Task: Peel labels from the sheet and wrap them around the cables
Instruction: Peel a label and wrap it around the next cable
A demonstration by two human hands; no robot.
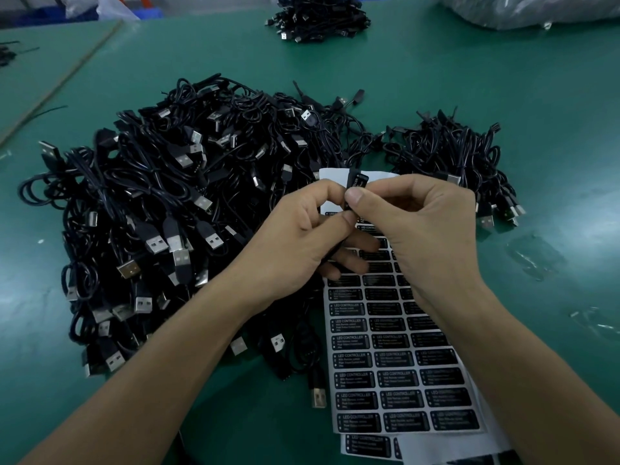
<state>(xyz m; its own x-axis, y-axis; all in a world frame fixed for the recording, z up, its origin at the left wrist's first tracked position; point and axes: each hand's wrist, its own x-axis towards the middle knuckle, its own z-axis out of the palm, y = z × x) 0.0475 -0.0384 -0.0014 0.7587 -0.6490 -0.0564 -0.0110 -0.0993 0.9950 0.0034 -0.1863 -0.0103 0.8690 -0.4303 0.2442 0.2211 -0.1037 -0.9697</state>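
Observation:
A white sheet (399, 380) of black "LED CONTROLLER" labels lies on the green table in front of me, its top partly under my hands. Above it, my left hand (295, 243) grips a thin black cable (349, 186) between thumb and fingers. My right hand (419, 229) pinches a black label (360, 179) against that cable with thumb and forefinger. The label stands up just above my thumbs. The cable's lower part runs down behind my left palm.
A large heap of black USB cables (174, 209) fills the table to the left. A smaller pile (456, 162) lies right of my hands, another (318, 15) at the far edge. More label sheets (369, 446) lie under the front one. A plastic bag (536, 8) sits far right.

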